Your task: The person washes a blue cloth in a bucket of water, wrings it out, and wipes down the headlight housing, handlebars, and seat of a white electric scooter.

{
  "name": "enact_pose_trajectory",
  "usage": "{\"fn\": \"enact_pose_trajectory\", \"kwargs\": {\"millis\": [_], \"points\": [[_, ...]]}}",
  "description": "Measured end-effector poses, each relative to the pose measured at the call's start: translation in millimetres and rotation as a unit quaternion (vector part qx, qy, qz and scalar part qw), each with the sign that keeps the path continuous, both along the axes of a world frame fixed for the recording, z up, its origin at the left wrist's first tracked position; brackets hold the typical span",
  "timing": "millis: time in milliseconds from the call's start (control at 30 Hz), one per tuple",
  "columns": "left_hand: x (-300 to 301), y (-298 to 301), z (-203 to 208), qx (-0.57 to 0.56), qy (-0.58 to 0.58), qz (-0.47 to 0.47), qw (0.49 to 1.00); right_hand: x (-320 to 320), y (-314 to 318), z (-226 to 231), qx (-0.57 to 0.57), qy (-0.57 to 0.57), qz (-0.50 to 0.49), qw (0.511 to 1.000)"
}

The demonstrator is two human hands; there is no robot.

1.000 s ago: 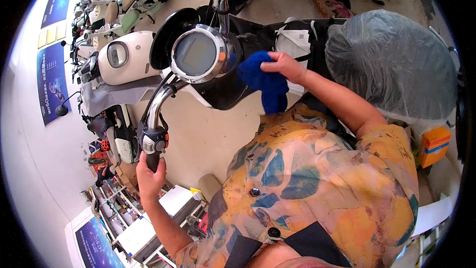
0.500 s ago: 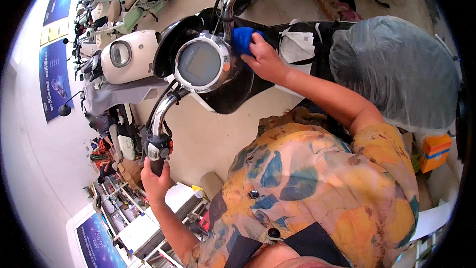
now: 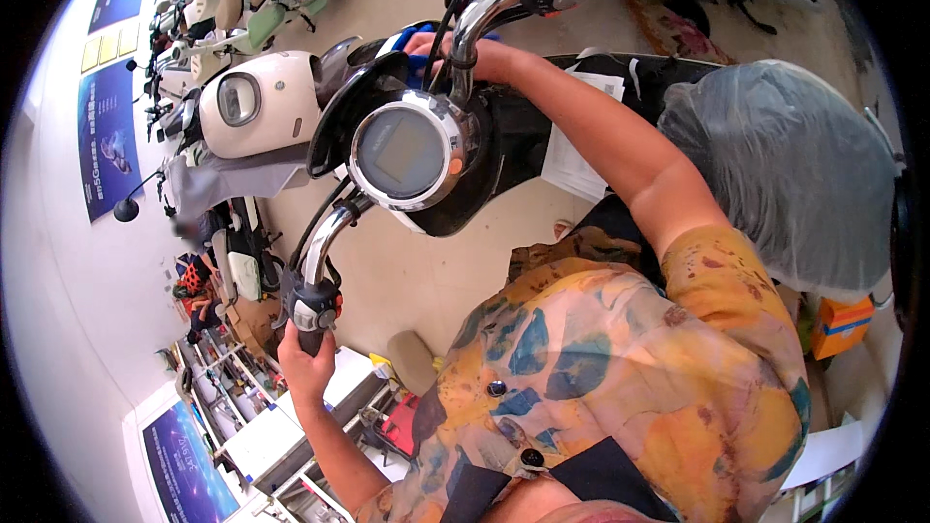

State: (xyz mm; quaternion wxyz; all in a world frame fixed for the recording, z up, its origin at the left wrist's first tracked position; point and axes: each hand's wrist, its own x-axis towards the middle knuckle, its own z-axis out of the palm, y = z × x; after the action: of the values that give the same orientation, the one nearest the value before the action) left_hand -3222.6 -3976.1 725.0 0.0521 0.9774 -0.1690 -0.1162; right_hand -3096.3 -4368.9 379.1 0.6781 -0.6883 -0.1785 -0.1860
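Note:
An electric scooter stands before me, with a round chrome-rimmed display between its chrome handlebars. My left hand is wrapped round the black handlebar grip at the near left. Beyond the far handlebar, my right hand presses a blue cloth against the outside of the scooter's dark front panel. The far handlebar and its cables partly cover those fingers and the cloth. White paper lies by the footboard under my right forearm. Clear plastic wraps the seat.
A cream scooter stands just past the front panel, and several more scooters line the wall. At lower left are a white cabinet and a cluttered rack. An orange box sits at the right, behind me.
My right hand has moved with the blue cloth from the rider's side of the handlebar, over to the left, to the outer front side. My left hand stays on the grip. The view has shifted slightly.

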Motion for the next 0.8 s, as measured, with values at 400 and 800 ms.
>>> {"fn": "enact_pose_trajectory", "kwargs": {"millis": [400,800], "points": [[-2,-4,-2,0.007,-0.037,-0.016,0.999,-154,-12,39,-0.02,0.209,-0.036,0.977],[-7,-7,1,-0.013,-0.063,-0.046,0.997,-201,-21,177,-0.141,-0.063,-0.424,0.892]]}}
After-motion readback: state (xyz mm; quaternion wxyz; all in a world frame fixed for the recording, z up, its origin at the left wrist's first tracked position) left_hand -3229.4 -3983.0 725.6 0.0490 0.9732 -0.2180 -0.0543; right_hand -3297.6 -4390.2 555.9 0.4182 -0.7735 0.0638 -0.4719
